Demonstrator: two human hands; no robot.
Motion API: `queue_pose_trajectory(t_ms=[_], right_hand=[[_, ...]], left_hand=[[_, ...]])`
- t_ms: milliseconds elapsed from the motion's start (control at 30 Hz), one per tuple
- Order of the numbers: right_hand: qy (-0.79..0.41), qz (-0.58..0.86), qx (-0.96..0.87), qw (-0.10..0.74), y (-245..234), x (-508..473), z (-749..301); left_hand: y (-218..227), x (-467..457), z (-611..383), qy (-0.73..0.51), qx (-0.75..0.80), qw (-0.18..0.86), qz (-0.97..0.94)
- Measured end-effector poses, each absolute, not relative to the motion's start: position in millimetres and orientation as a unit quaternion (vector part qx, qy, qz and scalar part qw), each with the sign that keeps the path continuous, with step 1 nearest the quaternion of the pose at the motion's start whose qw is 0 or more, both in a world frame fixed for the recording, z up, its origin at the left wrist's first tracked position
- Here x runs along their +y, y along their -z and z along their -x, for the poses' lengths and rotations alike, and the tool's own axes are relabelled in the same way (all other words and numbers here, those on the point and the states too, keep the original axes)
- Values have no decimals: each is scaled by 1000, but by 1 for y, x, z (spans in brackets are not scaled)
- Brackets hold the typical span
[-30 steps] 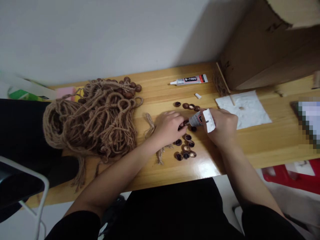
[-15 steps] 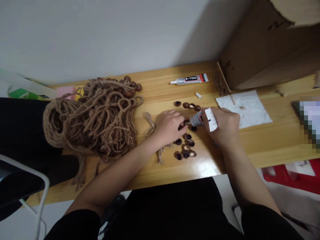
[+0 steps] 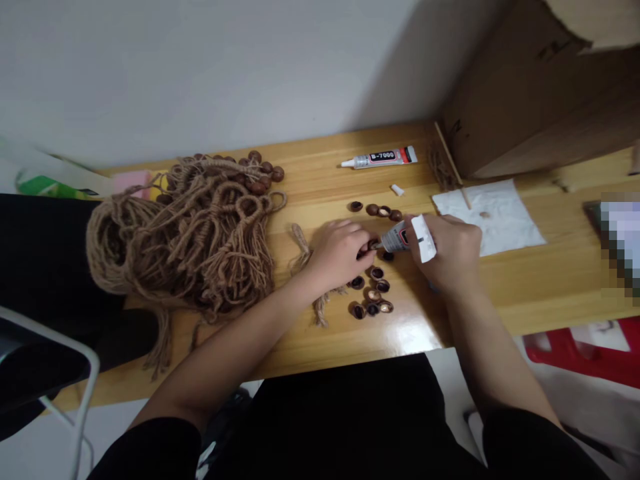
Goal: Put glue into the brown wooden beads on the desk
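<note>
Between the fingertips of my left hand (image 3: 340,252) is a brown nut shell (image 3: 371,246), partly hidden by those fingers. My right hand (image 3: 450,252) is wrapped round a glue tube (image 3: 395,238), tilted so that its nozzle meets the shell. The tube's white folded end (image 3: 423,239) sticks out past the knuckles. Several dark half shells (image 3: 383,286) lie on the table just below my hands, some with pale insides. More brown shells (image 3: 372,210) sit above. A short piece of knotted twine (image 3: 321,308) lies partly under my left hand and wrist.
A big heap of knotted jute twine (image 3: 215,240) with round brown nuts (image 3: 267,168) covers the table's left part. A second glue tube (image 3: 383,157) and a white cap (image 3: 397,190) lie farther back. White paper (image 3: 515,220), a thin stick (image 3: 449,153) and a cardboard box (image 3: 520,100) are at right.
Almost nothing differs. Both hands keep their places, with the tube nozzle still at the shell; the whole view has shifted very slightly.
</note>
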State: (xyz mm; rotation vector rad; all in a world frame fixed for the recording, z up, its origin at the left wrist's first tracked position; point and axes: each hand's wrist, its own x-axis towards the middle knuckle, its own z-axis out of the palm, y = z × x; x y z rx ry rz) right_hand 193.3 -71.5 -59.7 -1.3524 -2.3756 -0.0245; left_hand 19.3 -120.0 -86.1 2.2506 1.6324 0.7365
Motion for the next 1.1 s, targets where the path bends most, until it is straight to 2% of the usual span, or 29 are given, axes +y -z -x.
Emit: queue_pose_trajectory(t_ms=[400,667,1100], right_hand=[[23,487,-853,186,62,-70,-197],[7,468,-864,185,63,-70,-197],[15,470,-855,217,59,-73,-192]], left_hand=[[89,-122,-19,-265,538,103,-794],[92,-124,-20,-277,525,132,-794],[91,-124,-20,-267,536,137,-789]])
